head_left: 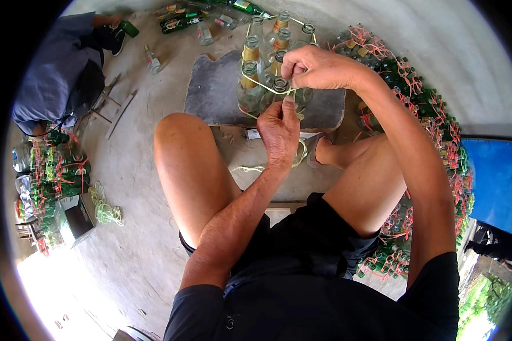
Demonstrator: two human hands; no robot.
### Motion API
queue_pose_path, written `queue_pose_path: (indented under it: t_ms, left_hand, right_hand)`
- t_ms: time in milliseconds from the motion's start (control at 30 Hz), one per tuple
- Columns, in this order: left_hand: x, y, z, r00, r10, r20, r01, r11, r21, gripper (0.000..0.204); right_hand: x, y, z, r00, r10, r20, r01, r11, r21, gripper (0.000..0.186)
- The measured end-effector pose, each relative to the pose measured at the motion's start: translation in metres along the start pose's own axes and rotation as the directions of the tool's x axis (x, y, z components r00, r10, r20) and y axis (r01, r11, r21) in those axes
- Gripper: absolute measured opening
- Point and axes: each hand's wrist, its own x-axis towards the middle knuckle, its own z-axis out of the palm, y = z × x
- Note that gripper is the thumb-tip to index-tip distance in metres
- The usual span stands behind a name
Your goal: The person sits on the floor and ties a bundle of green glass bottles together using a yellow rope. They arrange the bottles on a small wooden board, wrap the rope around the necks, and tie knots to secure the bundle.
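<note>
Several clear glass bottles [250,85] stand in a tight cluster on a grey stone slab [210,91] on the concrete floor between my knees. A pale yellow string [260,86] loops around the cluster. My left hand [279,128] pinches the string just below the nearest bottle's neck. My right hand [313,68] grips the string over the same bottle's mouth, fingers closed. A loose end of string [250,168] trails on the floor under my left wrist.
Bundles of green bottles tied with red string [432,119] pile up on my right and others [57,176] on my left. Another person in blue [57,74] crouches at the far left holding a green bottle [128,28]. Loose bottles [179,23] lie behind the slab. A coil of yellow string [105,210] lies left.
</note>
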Motion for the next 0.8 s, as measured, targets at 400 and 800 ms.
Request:
queue_pose_path:
  t_ms: [400, 800]
  left_hand:
    - [-0.006, 0.013, 0.005, 0.989, -0.103, 0.106, 0.117, 0.984, -0.132, 0.042]
    - [-0.005, 0.012, 0.013, 0.982, -0.141, 0.127, 0.166, 0.962, -0.218, 0.042]
  right_hand:
    - [-0.004, 0.018, 0.004, 0.989, -0.001, -0.145, 0.039, 0.965, 0.26, 0.029]
    - [-0.004, 0.024, 0.01, 0.94, 0.02, -0.341, 0.151, 0.871, 0.467, 0.037]
